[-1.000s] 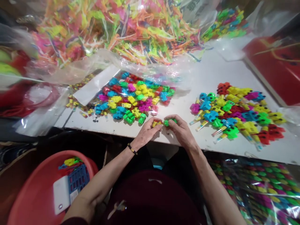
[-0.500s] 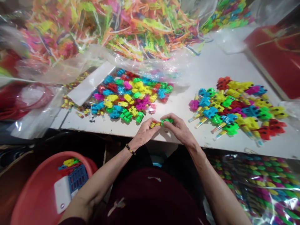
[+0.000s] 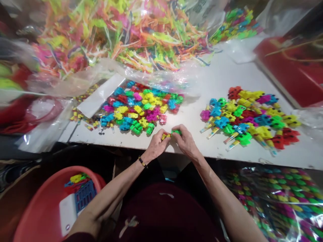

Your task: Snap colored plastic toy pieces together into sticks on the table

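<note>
My left hand pinches a small yellow-and-red tube over the table's front edge. A green toy car is gripped in my right hand, partly hidden by the fingers. The two pieces meet end to end between my fingertips; whether they are joined I cannot tell. Just beyond my left hand lies a pile of loose toy cars in several colours. To the right is a second pile of toy cars, some with clear tubes sticking out.
Small yellow-and-red tubes lie left of the cars, beside a white strip. Plastic bags of neon pieces fill the back. A red box stands at right. Below are a pink basin and bagged toys.
The view has shifted slightly, so the table's contents appear a little lower. Both hands stay together with the tube and the green toy car, which now shows less between the fingers.
</note>
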A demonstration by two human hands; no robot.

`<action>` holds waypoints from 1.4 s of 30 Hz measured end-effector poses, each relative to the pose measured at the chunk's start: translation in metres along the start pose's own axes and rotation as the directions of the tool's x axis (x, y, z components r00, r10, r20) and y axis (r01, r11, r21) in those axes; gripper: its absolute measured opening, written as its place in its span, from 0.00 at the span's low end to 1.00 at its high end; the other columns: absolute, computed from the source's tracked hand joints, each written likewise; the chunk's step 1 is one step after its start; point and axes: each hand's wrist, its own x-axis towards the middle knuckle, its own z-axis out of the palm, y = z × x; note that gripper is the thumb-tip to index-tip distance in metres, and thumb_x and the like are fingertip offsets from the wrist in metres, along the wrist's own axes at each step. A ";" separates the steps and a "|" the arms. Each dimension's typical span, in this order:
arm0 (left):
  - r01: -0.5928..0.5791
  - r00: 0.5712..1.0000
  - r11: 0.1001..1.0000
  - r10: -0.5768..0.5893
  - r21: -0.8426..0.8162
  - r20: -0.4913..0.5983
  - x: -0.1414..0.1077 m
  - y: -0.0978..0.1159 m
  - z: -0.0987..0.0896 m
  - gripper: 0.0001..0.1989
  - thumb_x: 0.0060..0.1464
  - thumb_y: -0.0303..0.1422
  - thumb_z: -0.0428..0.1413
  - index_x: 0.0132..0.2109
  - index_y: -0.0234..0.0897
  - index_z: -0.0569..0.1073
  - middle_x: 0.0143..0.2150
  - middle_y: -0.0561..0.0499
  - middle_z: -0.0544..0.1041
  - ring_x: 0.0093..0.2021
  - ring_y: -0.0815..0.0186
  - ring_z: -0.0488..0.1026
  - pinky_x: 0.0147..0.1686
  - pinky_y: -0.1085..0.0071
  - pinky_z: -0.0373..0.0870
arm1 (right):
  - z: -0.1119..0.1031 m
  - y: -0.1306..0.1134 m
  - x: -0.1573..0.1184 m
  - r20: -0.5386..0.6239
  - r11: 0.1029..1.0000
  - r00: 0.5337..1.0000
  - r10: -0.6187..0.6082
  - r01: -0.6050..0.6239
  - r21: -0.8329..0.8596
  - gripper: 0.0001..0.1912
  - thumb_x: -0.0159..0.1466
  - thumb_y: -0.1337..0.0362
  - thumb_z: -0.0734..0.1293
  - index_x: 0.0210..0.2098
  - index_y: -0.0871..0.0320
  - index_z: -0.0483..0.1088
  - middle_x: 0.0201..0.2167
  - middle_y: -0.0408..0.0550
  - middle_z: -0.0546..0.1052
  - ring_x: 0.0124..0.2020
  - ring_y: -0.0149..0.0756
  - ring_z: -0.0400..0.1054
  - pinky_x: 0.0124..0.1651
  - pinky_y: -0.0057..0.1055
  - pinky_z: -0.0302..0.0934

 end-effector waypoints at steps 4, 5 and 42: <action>-0.032 0.999 0.999 0.032 0.028 0.003 0.000 -0.001 -0.001 0.10 0.58 0.40 0.53 0.36 0.38 0.64 0.30 0.57 0.67 0.32 0.69 0.64 0.33 0.72 0.59 | 0.003 0.000 -0.001 -0.019 1.000 1.000 -0.016 0.016 0.021 0.05 0.65 0.61 0.62 0.39 0.54 0.67 0.34 0.46 0.71 0.35 0.38 0.64 0.42 0.37 0.61; -0.035 0.999 0.999 0.034 0.028 0.010 -0.001 0.000 -0.001 0.10 0.58 0.40 0.53 0.36 0.38 0.64 0.30 0.57 0.67 0.32 0.69 0.63 0.33 0.72 0.59 | 0.004 0.000 -0.001 -0.031 1.000 0.999 -0.019 0.020 0.024 0.05 0.65 0.61 0.61 0.38 0.54 0.67 0.34 0.46 0.71 0.36 0.38 0.64 0.42 0.37 0.61; 0.129 0.984 0.875 -0.173 -0.466 -0.052 0.001 0.010 -0.006 0.28 0.50 0.52 0.63 0.49 0.35 0.72 0.20 0.65 0.53 0.18 0.77 0.48 0.19 0.78 0.49 | -0.058 -0.008 0.047 -0.147 0.885 0.955 -0.258 0.173 -0.431 0.14 0.63 0.61 0.67 0.48 0.54 0.72 0.49 0.59 0.76 0.53 0.53 0.68 0.58 0.54 0.63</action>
